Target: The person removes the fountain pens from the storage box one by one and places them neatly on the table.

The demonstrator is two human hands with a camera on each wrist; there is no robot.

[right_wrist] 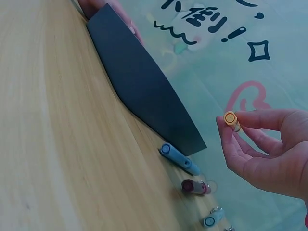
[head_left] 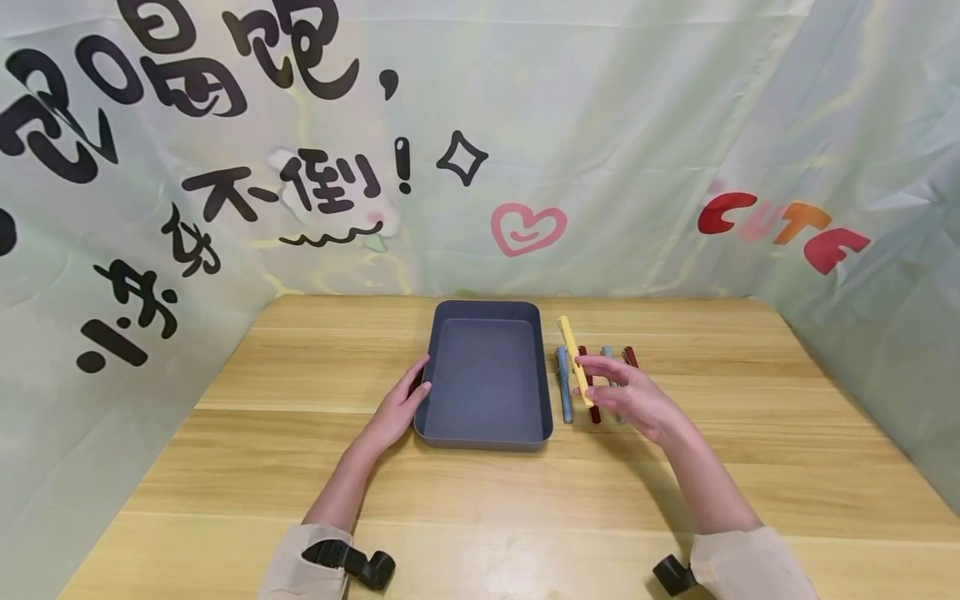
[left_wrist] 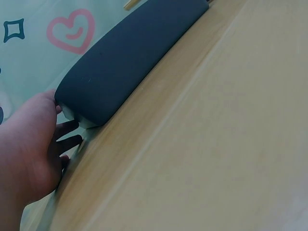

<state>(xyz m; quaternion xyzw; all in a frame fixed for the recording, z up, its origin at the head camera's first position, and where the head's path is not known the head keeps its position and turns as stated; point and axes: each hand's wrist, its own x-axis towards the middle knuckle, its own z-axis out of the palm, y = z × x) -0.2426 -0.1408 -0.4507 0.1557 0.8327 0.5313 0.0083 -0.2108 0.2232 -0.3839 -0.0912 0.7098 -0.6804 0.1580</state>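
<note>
A dark grey-blue rectangular tray (head_left: 483, 379) lies on the wooden table, its inside bare. My left hand (head_left: 393, 414) rests at its left side, fingers nearly straight, thumb right at the rim in the left wrist view. To the right of the tray, my right hand (head_left: 637, 404) pinches a yellow pen (head_left: 567, 340) between thumb and fingers. The right wrist view shows the yellow pen (right_wrist: 231, 118) end-on, held above the table. Below the right hand lie a blue pen (head_left: 566, 392), a dark red pen (head_left: 595, 414), a light blue pen (head_left: 607, 352) and another dark red pen (head_left: 630, 356), partly covered.
The pens lie side by side near the tray's right wall. A pale curtain (head_left: 637, 125) with black writing and a pink heart (head_left: 528, 229) hangs behind the table's (head_left: 480, 517) back edge and along both sides.
</note>
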